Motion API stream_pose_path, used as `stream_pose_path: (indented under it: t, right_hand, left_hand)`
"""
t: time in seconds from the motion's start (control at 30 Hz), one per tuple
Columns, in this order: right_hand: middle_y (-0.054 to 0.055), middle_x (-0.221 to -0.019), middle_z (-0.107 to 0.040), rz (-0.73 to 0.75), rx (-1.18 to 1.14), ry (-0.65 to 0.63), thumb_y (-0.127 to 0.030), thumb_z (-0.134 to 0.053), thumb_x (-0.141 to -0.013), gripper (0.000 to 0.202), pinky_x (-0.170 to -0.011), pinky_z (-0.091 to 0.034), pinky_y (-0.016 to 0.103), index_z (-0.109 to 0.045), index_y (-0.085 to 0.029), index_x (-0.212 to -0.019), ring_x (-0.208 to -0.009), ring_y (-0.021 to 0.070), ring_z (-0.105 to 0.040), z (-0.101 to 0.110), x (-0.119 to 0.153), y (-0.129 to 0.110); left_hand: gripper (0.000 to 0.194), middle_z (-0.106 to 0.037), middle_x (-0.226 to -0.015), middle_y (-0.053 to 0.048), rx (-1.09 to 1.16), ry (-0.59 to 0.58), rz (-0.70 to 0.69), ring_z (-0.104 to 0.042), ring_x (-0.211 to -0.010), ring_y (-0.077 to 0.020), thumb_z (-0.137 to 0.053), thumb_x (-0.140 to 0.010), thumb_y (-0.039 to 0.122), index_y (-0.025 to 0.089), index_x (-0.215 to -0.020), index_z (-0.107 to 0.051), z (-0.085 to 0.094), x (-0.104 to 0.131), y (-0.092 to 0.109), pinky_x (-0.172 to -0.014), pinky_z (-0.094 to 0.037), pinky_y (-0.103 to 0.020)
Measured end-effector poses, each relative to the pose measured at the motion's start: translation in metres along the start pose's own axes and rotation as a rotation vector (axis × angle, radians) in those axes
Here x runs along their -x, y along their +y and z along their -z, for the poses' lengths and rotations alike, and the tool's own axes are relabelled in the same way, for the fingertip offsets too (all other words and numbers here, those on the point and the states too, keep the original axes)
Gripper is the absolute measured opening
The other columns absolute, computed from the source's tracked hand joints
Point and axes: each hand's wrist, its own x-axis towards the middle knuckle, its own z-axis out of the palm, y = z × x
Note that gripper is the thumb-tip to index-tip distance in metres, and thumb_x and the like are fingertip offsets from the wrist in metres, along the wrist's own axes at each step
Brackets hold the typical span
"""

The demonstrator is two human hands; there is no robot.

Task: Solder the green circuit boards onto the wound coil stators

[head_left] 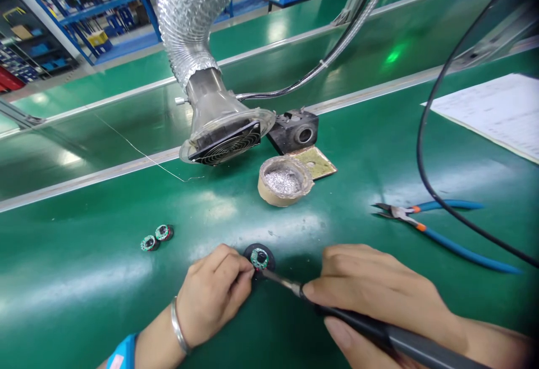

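On the green bench (105, 296), left to right: two small round circuit-board pieces (155, 238), side by side. Left hand (217, 296), banded at the wrist by a silver bangle (179, 327); thumb and forefinger together at the near edge of a round green circuit board (259, 258); whether anything is pinched between them cannot be told. Above, one fume hood (214, 102) on a foil duct. Said board: on a black disc (270, 255), between the hands. Beyond, one round tub (278, 194) of silvery material; behind it, one black block (298, 132). Soldering iron (370, 328), tip at the board's near edge, its handle clamped in the fingers of the right hand (383, 290). Blue-handled cutters (421, 224), jaws parted. White papers (492, 113), far right.
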Motion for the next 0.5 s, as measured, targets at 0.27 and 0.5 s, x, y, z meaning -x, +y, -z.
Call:
stream_pose_path:
  t: [0.27, 0.5]
  right_hand:
    - [0.001, -0.059, -0.054, 0.057, 0.009, 0.000, -0.009, -0.050, -0.072, 0.032, -0.046, -0.037, 0.033, -0.060, -0.020, -0.100, -0.049, 0.0163, -0.048, -0.0043, -0.0047, 0.0041]
    - [0.002, -0.061, -0.055, -0.002, -0.007, -0.050, -0.008, -0.050, -0.073, 0.034, -0.050, -0.039, 0.034, -0.059, -0.022, -0.102, -0.052, 0.0175, -0.050, -0.0001, -0.0005, 0.0011]
  left_hand:
    - [0.006, -0.063, -0.080, -0.002, -0.027, 0.002, -0.007, -0.061, -0.069, -0.0110, -0.052, -0.091, 0.014, 0.017, -0.091, -0.057, -0.0015, 0.0014, 0.0000, -0.062, -0.050, -0.019]
    - [0.007, -0.063, -0.080, -0.002, -0.018, -0.001, -0.007, -0.061, -0.069, -0.0109, -0.052, -0.090, 0.012, 0.017, -0.092, -0.057, -0.0005, 0.0017, 0.0008, -0.064, -0.050, -0.019]
